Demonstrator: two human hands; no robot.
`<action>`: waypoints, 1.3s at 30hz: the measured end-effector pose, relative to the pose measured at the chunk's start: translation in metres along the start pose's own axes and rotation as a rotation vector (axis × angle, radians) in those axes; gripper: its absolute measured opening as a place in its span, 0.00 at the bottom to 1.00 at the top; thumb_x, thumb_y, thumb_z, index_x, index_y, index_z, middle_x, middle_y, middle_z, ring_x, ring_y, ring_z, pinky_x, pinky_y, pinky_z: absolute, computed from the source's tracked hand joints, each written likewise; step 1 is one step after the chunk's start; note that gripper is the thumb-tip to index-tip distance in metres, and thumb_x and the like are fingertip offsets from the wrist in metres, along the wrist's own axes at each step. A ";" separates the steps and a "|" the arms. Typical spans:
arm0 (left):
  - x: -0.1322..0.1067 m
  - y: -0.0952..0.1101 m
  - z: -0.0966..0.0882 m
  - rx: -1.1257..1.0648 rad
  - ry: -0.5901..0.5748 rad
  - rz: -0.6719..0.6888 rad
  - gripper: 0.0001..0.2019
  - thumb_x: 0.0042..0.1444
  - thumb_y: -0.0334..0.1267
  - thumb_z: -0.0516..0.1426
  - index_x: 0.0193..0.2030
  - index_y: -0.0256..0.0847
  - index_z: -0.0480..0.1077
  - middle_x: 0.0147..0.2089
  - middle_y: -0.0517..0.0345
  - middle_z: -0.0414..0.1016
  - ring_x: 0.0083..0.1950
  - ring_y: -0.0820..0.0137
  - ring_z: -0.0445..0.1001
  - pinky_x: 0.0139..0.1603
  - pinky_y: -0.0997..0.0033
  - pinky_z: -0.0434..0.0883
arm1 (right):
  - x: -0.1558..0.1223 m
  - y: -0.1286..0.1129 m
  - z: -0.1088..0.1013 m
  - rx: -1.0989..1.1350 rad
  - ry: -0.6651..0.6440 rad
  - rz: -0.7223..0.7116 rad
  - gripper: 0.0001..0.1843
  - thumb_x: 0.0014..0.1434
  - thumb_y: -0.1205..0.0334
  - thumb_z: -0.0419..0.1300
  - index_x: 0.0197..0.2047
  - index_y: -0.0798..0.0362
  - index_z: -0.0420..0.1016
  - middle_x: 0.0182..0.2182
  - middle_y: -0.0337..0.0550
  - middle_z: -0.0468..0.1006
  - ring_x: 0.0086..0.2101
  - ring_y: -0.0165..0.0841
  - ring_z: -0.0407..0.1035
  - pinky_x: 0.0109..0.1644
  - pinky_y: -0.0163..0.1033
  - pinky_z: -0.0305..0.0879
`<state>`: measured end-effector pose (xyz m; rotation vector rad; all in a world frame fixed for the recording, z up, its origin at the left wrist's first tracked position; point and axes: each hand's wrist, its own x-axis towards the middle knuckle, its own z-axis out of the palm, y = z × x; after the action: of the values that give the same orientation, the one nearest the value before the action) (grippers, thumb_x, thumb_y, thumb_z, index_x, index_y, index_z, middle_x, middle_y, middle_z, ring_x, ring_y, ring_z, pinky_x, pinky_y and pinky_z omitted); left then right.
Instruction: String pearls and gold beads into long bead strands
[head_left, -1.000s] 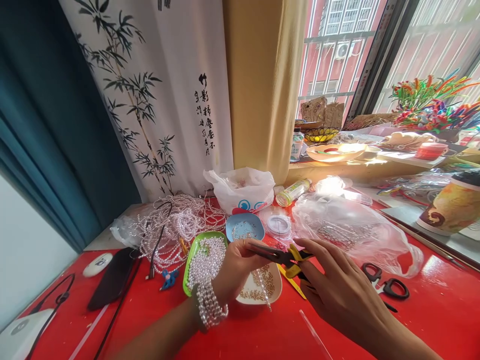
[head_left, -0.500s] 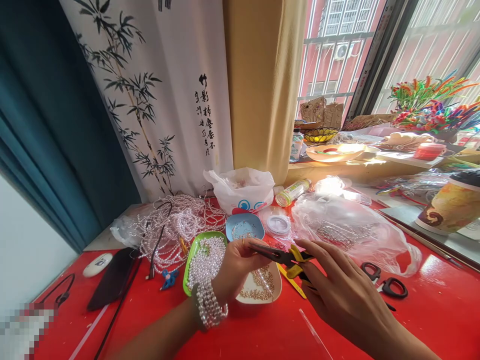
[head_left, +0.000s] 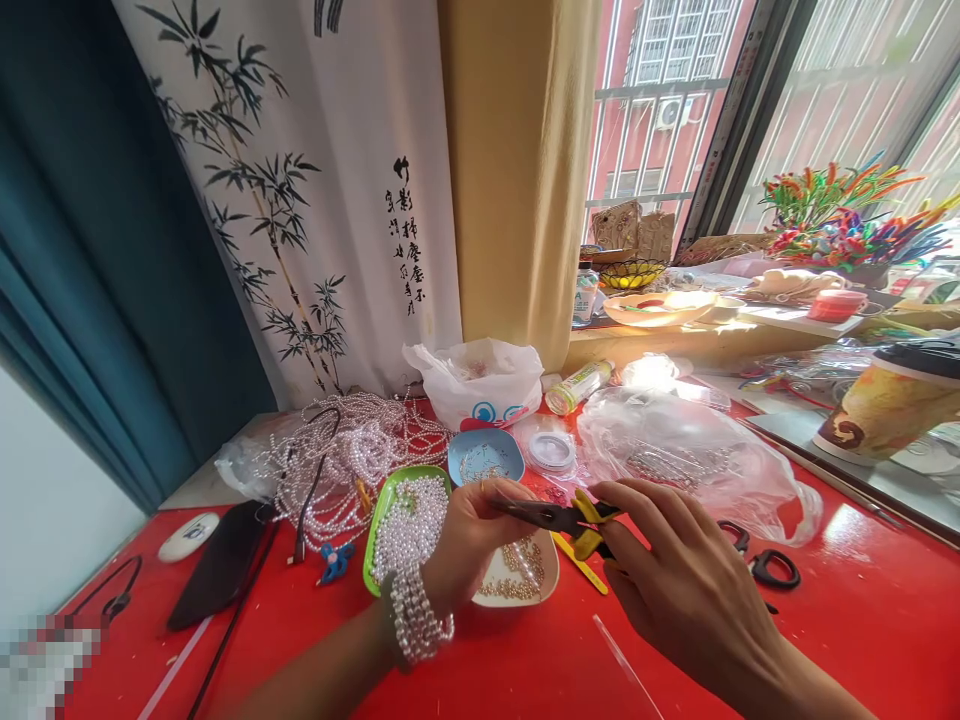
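My right hand grips long-nose pliers with yellow and black handles. Their dark jaws point left, and the tips reach my left fingertips. My left hand is closed in a pinch around the tip area; whatever it pinches is hidden or too small to name. Strands of pearly beads circle my left wrist. Under and beside the hands stand a green tray of white pearl beads, a cream tray of gold beads and a blue tray with small metallic bits.
Bead strings are heaped at the back left, near a black phone. Plastic bags stand behind the trays. Black-handled scissors lie right of my right hand. A paper cup stands far right.
The camera view has shifted slightly. The pliers' tips are tucked a little further behind my left fingers, and the jaws have turned slightly. Both hands keep their hold.
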<state>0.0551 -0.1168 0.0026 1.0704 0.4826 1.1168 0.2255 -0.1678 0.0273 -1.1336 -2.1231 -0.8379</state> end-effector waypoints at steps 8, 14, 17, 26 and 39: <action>0.002 -0.002 0.002 -0.065 0.073 -0.098 0.08 0.36 0.29 0.63 0.26 0.34 0.70 0.27 0.57 0.74 0.31 0.72 0.71 0.37 0.72 0.65 | -0.003 0.001 0.007 -0.044 -0.083 -0.012 0.11 0.52 0.71 0.45 0.25 0.56 0.66 0.30 0.47 0.69 0.32 0.35 0.62 0.31 0.38 0.57; 0.006 -0.005 -0.004 -0.077 0.024 -0.202 0.14 0.39 0.32 0.63 0.36 0.36 0.71 0.31 0.55 0.75 0.30 0.74 0.71 0.31 0.75 0.65 | -0.007 0.003 0.018 0.084 -0.149 0.052 0.09 0.51 0.71 0.45 0.26 0.55 0.64 0.28 0.45 0.68 0.27 0.31 0.61 0.26 0.34 0.54; 0.009 -0.007 -0.006 0.044 0.003 -0.197 0.09 0.38 0.34 0.63 0.29 0.33 0.73 0.27 0.54 0.75 0.28 0.74 0.69 0.31 0.74 0.65 | -0.011 0.001 0.022 0.255 -0.251 0.159 0.08 0.49 0.72 0.45 0.27 0.55 0.62 0.26 0.43 0.68 0.23 0.29 0.60 0.23 0.32 0.53; 0.015 -0.018 -0.014 0.188 0.120 -0.177 0.10 0.34 0.35 0.64 0.27 0.34 0.74 0.27 0.54 0.75 0.28 0.73 0.70 0.34 0.72 0.66 | -0.015 -0.009 0.028 1.101 -0.501 0.655 0.07 0.45 0.72 0.41 0.25 0.53 0.56 0.20 0.37 0.64 0.21 0.26 0.59 0.23 0.30 0.58; 0.016 -0.012 -0.017 0.066 0.100 -0.241 0.11 0.37 0.32 0.63 0.32 0.35 0.75 0.28 0.55 0.75 0.29 0.77 0.70 0.36 0.76 0.66 | -0.069 0.073 0.080 -0.163 -0.614 0.467 0.12 0.55 0.61 0.46 0.33 0.56 0.68 0.33 0.48 0.71 0.33 0.37 0.68 0.29 0.36 0.58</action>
<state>0.0549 -0.0952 -0.0126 0.9868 0.7129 0.9493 0.3046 -0.1103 -0.0553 -2.0808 -2.1115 -0.4814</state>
